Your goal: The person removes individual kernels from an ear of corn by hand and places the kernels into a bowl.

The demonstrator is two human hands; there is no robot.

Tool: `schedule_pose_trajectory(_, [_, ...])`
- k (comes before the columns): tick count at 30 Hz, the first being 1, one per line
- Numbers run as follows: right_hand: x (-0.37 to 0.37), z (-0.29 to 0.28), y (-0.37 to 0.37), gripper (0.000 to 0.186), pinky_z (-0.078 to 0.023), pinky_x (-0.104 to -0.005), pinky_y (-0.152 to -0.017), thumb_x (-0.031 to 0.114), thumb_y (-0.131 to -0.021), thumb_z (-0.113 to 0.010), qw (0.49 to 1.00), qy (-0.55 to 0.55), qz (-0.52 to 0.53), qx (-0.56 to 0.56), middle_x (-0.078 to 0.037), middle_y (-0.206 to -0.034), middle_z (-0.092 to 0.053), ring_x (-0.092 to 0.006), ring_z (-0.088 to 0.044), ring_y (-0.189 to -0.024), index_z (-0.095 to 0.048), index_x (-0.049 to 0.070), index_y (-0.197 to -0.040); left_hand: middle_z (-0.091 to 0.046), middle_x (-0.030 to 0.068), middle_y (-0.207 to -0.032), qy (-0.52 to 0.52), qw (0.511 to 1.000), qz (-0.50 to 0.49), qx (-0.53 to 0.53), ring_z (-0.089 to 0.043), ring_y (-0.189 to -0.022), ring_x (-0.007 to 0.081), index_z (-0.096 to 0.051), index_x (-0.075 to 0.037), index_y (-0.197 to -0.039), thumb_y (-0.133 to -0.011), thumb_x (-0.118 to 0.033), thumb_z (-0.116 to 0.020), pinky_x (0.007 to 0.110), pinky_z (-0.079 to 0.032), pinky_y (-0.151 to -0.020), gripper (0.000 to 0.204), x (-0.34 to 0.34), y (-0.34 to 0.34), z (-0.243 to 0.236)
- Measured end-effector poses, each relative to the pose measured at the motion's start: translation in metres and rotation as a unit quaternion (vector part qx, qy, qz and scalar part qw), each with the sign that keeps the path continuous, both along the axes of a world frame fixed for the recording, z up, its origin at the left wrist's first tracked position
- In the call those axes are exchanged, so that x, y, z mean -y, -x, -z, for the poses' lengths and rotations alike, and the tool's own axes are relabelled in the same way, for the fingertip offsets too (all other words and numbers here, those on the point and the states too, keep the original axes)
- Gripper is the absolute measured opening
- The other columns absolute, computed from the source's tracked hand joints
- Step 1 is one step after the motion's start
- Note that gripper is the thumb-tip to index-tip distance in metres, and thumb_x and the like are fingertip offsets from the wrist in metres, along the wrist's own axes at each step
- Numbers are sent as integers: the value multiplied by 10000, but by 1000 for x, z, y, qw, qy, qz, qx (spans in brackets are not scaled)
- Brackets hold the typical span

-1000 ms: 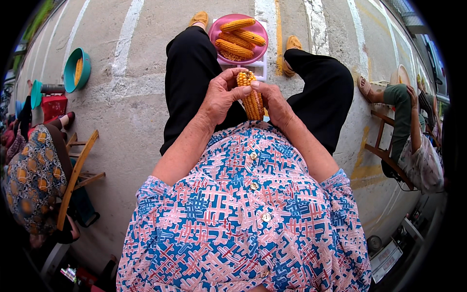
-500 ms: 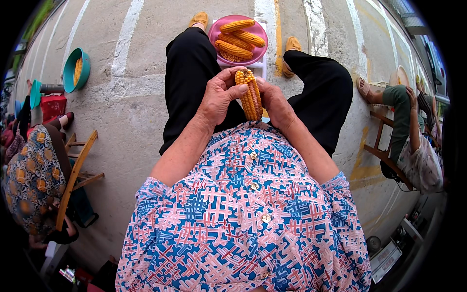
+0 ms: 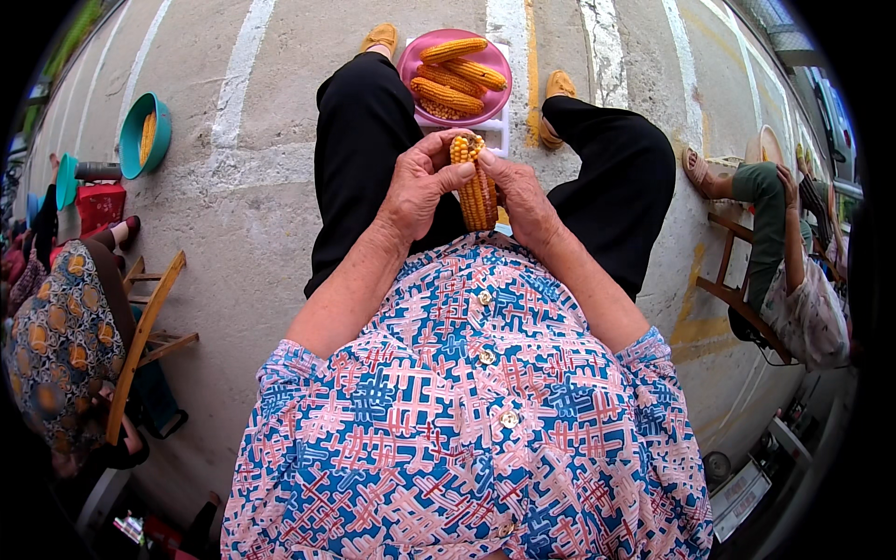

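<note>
Between my two hands is a dried corn cob (image 3: 479, 198), its far end pointing away from me and partly bare of kernels. My left hand (image 3: 420, 187) grips its left side, thumb laid across the kernels near the far end. On the other side, my right hand (image 3: 523, 194) is closed on it, the thumb pressing close to the far tip. My fingers beneath the cob are mostly hidden. Past my hands, between my feet, a pink basin (image 3: 500, 58) holds several whole corn cobs (image 3: 452, 75), with loose kernels partly visible under them.
A white stand (image 3: 505, 135) is under the basin. At left is a teal basin (image 3: 129, 161) with corn in it, near a seated person beside a wooden chair (image 3: 140, 350). Another person sits on a wooden chair (image 3: 723, 271) at right. White lines mark the concrete floor (image 3: 271, 224).
My right thumb has moved up and left onto the cob's far end. The cob seems turned slightly, its bare strip now mostly covered. My left hand stays about where it was.
</note>
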State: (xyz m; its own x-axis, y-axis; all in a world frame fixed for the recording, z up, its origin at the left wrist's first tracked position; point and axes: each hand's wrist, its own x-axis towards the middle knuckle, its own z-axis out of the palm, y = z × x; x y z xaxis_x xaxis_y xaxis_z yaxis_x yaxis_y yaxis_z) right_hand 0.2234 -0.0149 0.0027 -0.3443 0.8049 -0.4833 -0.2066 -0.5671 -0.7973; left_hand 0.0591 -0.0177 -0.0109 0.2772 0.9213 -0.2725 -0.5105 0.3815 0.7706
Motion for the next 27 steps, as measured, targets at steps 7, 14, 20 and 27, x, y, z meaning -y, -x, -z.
schedule_pose_trajectory(7, [4, -7, 4, 413, -449, -233, -763, 368, -949, -543, 1000, 21, 6, 1, -35, -957, -612, -81, -552, -853, -607, -8, -1108, -595, 85, -1153, 2, 1000, -3, 0, -578, -1057, 148, -521, -5, -1236, -856, -12, -639, 277, -485, -930, 399, 1, -1, 2])
schedule_pose_trajectory(14, [6, -4, 5, 428, -447, -242, -795, 377, -960, -508, 1000, 8, 8, 1, -34, -981, -610, -87, -557, -881, -595, -6, -1132, -594, 86, -1155, 8, 1000, -2, 7, -588, -1046, 149, -523, -6, -1233, -854, -15, -643, 275, -494, -919, 398, 2, -2, 3])
schedule_pose_trajectory(20, [5, -3, 5, 434, -432, -264, -832, 396, -957, -490, 999, 49, 5, 23, -43, -1002, -608, -109, -556, -916, -577, 25, -1165, -597, 84, -1142, 11, 1000, -6, 12, -595, -1038, 149, -521, -8, -1231, -856, -21, -645, 288, -507, -910, 396, 3, -1, 3])
schedule_pose_trajectory(27, [5, 8, -1, 458, -410, -307, -848, 436, -903, -533, 997, 71, 11, 13, -46, -1010, -613, -136, -558, -926, -588, 64, -1164, -599, 84, -1135, 9, 1000, -5, 17, -601, -1030, 154, -518, -14, -1232, -862, -32, -642, 302, -518, -902, 391, 4, -1, 2])
